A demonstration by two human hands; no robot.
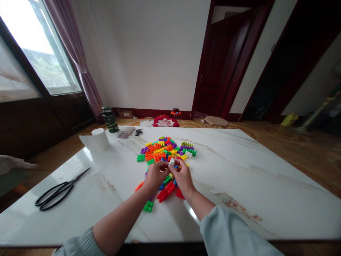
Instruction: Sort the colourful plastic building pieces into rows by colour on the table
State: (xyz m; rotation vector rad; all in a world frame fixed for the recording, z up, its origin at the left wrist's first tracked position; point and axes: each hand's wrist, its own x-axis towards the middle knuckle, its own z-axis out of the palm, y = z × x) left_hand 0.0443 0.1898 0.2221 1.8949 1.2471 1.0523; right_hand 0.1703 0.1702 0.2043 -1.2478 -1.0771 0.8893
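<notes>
Both hands meet above a spread of colourful plastic building blocks (pixel 157 156) on the white marble-patterned table. Between the fingertips is a small white block (pixel 172 162). My right hand (pixel 183 176) pinches it from the right. My left hand (pixel 155 175) is closed, its fingertips against the white block's left side. Red blocks (pixel 166 192) lie just below the hands, and a green block (pixel 148 206) sits nearer the front edge. To the right of the spread stand rows of green blocks (pixel 189 152) and white blocks (pixel 188 154).
Black-handled scissors (pixel 57 193) lie on the table (pixel 253 177) at left. A paper roll (pixel 98 139), a dark green flask (pixel 109 120), a blurred-out item (pixel 126 133) and a small black tool (pixel 138 132) are near the far left edge. A stool (pixel 215 121) stands beyond the table.
</notes>
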